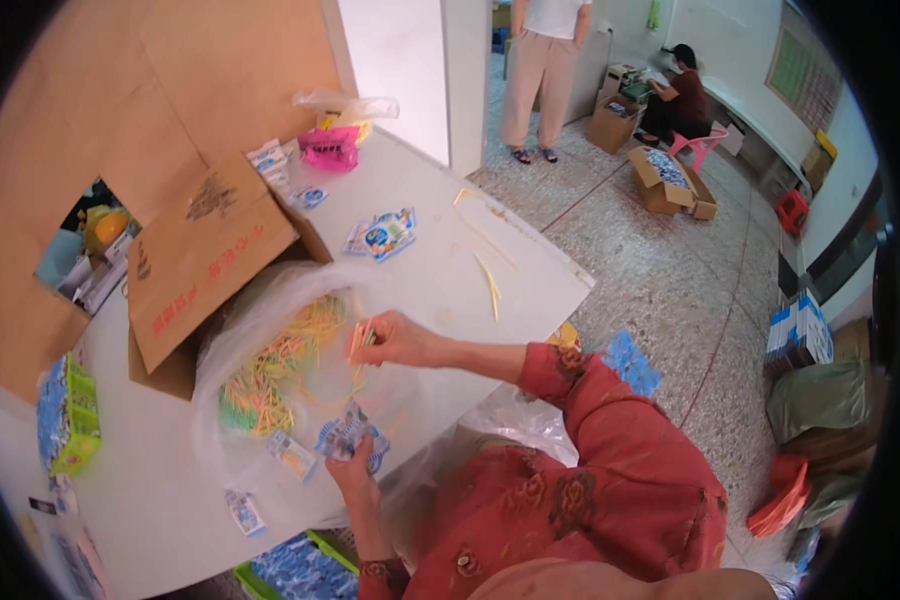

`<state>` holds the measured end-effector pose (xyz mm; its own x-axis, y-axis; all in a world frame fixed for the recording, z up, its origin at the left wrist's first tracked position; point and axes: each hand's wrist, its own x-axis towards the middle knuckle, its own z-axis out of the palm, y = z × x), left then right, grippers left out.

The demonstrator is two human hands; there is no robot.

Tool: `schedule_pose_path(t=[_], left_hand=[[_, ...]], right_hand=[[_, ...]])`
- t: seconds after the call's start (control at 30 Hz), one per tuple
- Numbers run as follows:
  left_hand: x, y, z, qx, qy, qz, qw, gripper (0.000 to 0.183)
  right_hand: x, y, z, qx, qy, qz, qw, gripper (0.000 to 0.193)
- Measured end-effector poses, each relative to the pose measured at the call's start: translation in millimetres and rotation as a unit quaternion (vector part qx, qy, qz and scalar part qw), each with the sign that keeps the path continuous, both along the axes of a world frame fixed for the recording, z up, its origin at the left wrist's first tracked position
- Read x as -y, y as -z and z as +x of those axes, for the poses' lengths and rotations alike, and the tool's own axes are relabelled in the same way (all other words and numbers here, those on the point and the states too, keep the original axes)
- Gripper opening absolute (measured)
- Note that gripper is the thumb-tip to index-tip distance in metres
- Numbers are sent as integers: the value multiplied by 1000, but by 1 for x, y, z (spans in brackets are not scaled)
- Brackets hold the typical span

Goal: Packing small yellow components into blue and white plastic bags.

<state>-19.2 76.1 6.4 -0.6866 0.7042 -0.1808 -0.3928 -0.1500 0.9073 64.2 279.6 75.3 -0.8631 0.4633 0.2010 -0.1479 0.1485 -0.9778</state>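
We note: orangey strip bundle (pixel 356 342), held, roughly upright; blue-white printed sachet (pixel 342 430), gripped, crumpled, at its six o'clock.

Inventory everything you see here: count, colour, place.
Table: one, white, centre-left.
Cardboard box: one, brown, on table, left.
Clear bags: at least two, colourless, on and near table.
Thin strips: many, yellow, green, orange, mostly in a bag.
Packets: several, blue and white, on table.
Bright packet: one, pink, table's far end.
Baskets: two, green, table's left and near edges.
Cartons: at least three, brown, background floor.
People: two, white top, dark top, beyond table.
Chair: one, pink, background.
Stool: at least one, red, right wall.
Red bag: one, red, right edge.
Left grip: one, red-sleeved, on a packet.
Right grip: one, red-sleeved, on strips.
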Motion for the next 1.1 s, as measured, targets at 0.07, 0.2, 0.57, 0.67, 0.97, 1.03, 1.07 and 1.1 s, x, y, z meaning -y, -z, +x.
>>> schedule_pose_path(t=[0.07, 0.2, 0.57, 0.67, 0.97, 1.03, 1.07, 1.1], left_hand=[[2, 11, -11, 15, -20, 33, 999, 37], [10, 21, -26, 17, -49, 28, 998, 38], [0, -2, -17, 0, -41, 30, 999, 43], [-10, -10, -16, -3, -10, 48, 999, 46], [-6, -16, -15, -19, -15, 30, 999, 24], [-3, -16, -12, 6, -11, 59, 998, 20], [-1, -17, -12, 5, -13, 56, 998, 20], [-1, -17, -12, 13, -17, 63, 998, 27]], right_hand=[[-3, -1, -1, -13, 9, -26, 1000, 9], [-10, 1, 1, -2, -1, -33, 999, 9], [-11, 5, 6, 33, 16, -19, 999, 12], [-25, 16, 9, -4, 21, -34, 999, 12], [-10, -43, 23, 5, 4, -55, 998, 7], [-6, -46, 23, 23, 0, -86, 996, 8], [-2, -49, 20, 10, -18, -90, 996, 8], [2, -51, 18, -4, -34, -92, 995, 9]])
